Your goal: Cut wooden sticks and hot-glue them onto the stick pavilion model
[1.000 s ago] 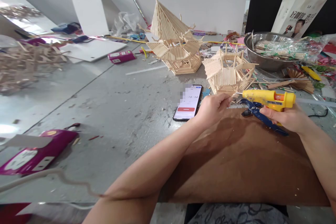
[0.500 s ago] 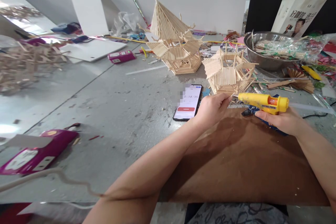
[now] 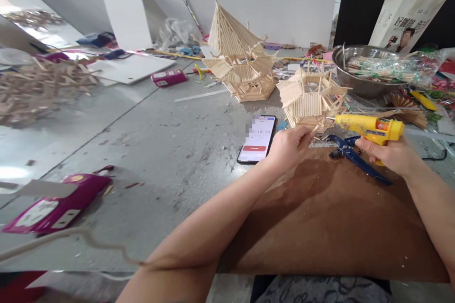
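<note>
My right hand (image 3: 389,154) is wrapped round the handle of a yellow hot glue gun (image 3: 366,126), its nozzle pointing left. My left hand (image 3: 289,144) is closed in a pinch on a small wooden stick (image 3: 314,129), of which only the tip shows. Just behind the left hand stands a small pavilion model built of wooden sticks (image 3: 308,99). To its left rises a taller stick pavilion (image 3: 241,57) with a pointed roof. Blue-handled cutters (image 3: 362,161) lie on the brown mat (image 3: 334,218) below the glue gun.
A phone (image 3: 256,139) showing a timer lies left of my left hand. A metal bowl (image 3: 339,64) of wrapped sticks stands at the back right, near a white bag (image 3: 398,14). Purple power strips (image 3: 76,194) and a heap of sticks (image 3: 46,87) are on the left.
My right hand has moved the glue gun right and slightly up, drawing its nozzle away from the left fingers. More of the cutters shows now. The view has shifted a little.
</note>
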A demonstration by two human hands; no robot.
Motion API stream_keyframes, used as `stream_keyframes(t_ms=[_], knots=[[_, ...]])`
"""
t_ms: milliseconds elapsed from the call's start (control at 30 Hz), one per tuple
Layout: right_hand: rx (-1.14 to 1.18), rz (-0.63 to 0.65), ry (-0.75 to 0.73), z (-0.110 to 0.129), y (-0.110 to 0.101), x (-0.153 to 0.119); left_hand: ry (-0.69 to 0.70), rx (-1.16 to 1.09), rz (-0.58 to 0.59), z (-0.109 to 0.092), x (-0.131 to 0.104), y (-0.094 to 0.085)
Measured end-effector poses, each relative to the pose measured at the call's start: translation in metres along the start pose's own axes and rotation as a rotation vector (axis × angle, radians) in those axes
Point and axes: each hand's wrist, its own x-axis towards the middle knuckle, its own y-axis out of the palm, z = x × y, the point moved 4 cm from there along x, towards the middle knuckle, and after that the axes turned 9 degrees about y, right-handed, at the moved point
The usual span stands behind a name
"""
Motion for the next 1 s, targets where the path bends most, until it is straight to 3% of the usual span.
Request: stream_keyframes(t_ms=[100, 333, 433, 600, 1000], knots=[[-0.169, -0.016, -0.026, 0.013, 0.000, 0.010, -0.056, 0.029, -0.056, 0.008, 0.000, -0.002], [-0.429, 0.165, -0.155, 0.064, 0.026, 0.039, -0.162, 0.084, -0.355, 0.037, -0.004, -0.005], [-0.523, 0.189, -0.164, 0.079, 0.038, 0.045, -0.238, 0.044, -0.426, 0.050, -0.006, -0.001], [-0.602, 0.170, -0.159, 0.090, 0.049, 0.051, -0.306, -0.034, -0.424, 0.058, -0.007, 0.004], [-0.666, 0.201, -0.064, 0.077, 0.053, 0.062, -0.328, -0.042, -0.371, 0.059, -0.006, 0.005]])
